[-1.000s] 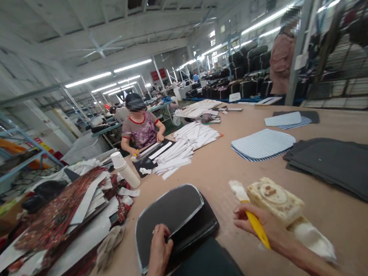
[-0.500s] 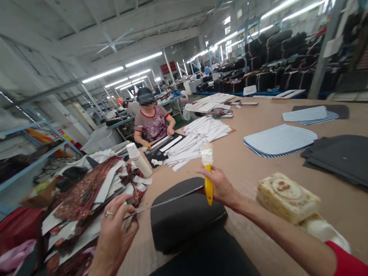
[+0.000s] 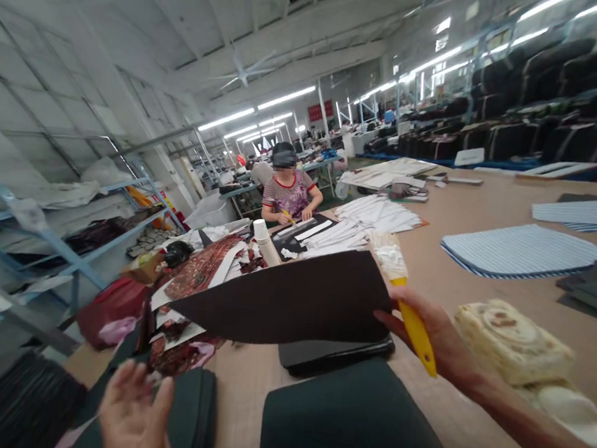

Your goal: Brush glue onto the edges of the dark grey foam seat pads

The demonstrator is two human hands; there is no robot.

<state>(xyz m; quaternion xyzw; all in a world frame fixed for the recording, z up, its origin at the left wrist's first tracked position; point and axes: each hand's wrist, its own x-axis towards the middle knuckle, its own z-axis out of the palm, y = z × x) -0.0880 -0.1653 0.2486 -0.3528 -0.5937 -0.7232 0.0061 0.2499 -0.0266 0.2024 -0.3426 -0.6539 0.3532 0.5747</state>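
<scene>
My right hand (image 3: pixel 442 343) is closed around a yellow-handled brush (image 3: pixel 416 328) with pale bristles pointing up. The same hand pinches the right edge of a thin dark panel (image 3: pixel 296 298), which hangs tilted in the air over the table. Below the panel lies a small stack of dark panels (image 3: pixel 335 358), and a larger dark sheet (image 3: pixel 358 427) lies nearest me. My left hand (image 3: pixel 135 416) is low at the left, blurred, fingers spread and holding nothing, above a dark pile (image 3: pixel 190 418) at the table's edge.
A glue-crusted container (image 3: pixel 514 343) sits just right of my right hand. Striped fabric pieces (image 3: pixel 523 249) lie further right. A scrap heap (image 3: pixel 199 271) and a white bottle (image 3: pixel 265 238) are at the left. A seated co-worker (image 3: pixel 288 191) works beside white strips (image 3: pixel 378 214).
My left hand let go of the thin panel and dropped down to the left, now open. The panel has swung up and is held by my right hand alone. The view turned left.
</scene>
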